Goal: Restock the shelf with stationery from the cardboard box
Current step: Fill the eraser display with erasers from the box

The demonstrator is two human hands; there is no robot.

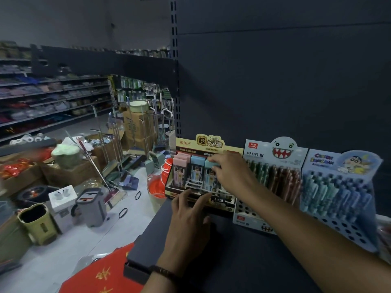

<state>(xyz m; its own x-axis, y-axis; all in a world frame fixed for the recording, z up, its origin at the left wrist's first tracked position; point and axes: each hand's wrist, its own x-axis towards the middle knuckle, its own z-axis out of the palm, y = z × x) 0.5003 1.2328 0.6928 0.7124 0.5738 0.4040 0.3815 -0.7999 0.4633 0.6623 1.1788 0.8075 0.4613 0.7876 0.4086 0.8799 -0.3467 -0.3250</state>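
The right hand (231,173) pinches a blue pack (212,164) atop the display box (201,142), probably seating it. The left hand (189,218), fingers spread, touches the box's front, likely bracing it on the shelf (243,263), left of the pens (275,174).

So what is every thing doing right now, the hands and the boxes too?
Left hand: open, fingers spread, touching the front of the yellow display box.
Right hand: pinching the blue pack by its top.
Yellow display box: upright on the shelf, some slots empty.
Shark pen display: upright, holding pens.
Cartoon pen display: upright, front holes empty.
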